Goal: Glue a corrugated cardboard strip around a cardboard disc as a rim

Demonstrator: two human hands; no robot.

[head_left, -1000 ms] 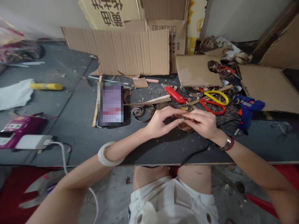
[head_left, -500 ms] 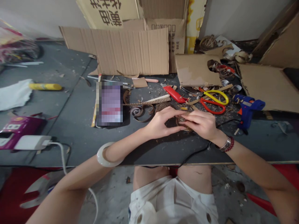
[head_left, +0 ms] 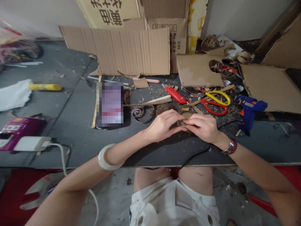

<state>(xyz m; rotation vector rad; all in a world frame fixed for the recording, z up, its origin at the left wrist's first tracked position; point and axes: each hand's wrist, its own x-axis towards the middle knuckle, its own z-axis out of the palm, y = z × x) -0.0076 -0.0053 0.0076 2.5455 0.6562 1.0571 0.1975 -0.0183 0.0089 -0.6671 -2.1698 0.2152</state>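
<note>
Fingers of the left hand (head_left: 163, 126) draw nearer its thumb; nearly closed, it and the pinched right hand (head_left: 204, 126) hold a cardboard piece (head_left: 182, 123), seemingly unfinished; beyond the left hand, a corrugated roll (head_left: 165, 108) looks wound.

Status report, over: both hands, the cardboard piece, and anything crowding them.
Left hand, right hand: both on corrugated cardboard piece. Piece partly hidden. Rounded corrugated form just beyond left hand; scissors beyond right.

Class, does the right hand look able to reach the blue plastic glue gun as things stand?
Probably yes: little but a thin black cord lies between the right hand and the blue plastic glue gun. That hand must likely first release the small brown corrugated cardboard piece it pinches.
</note>
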